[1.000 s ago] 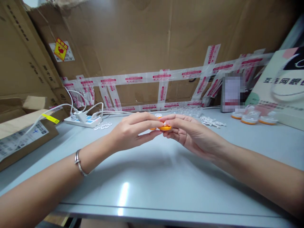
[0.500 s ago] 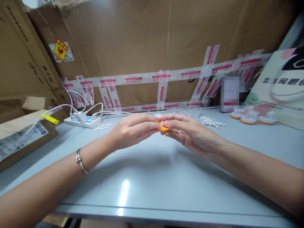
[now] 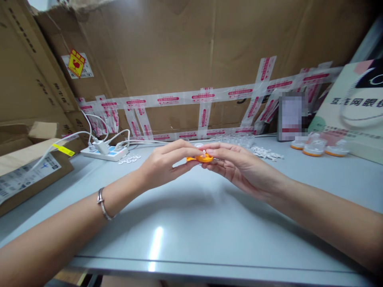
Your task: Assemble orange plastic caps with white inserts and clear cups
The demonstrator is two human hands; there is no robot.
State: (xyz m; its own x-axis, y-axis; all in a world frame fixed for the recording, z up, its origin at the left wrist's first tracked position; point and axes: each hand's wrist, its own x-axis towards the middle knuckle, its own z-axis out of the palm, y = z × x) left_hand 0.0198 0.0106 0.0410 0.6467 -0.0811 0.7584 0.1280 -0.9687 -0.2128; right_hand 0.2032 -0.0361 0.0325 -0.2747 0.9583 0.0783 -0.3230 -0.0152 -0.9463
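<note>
Between my two hands, above the middle of the table, is a small orange plastic part (image 3: 206, 158) with a little white piece (image 3: 204, 152) standing up on it. My left hand (image 3: 170, 161) pinches its left side, index finger over and thumb under. From the right, my right hand (image 3: 239, 165) grips it with thumb and fingers, covering part of it. Behind the fingers a clear round piece (image 3: 198, 145) shows in part. A silver bracelet circles my left wrist.
White round parts (image 3: 129, 159) lie by a power strip (image 3: 104, 152) with cables. Small white parts (image 3: 266, 153) and clear pieces (image 3: 236, 139) lie behind my right hand. Orange-based clear domes (image 3: 314, 146) stand right, near a pixelated phone-like object (image 3: 292, 117). Cardboard (image 3: 167, 52) walls the back.
More of the orange part shows on the left, under my left index finger. My left fingers have shifted slightly, the thumb now lower and apart from the index. My right hand is nearly still.
</note>
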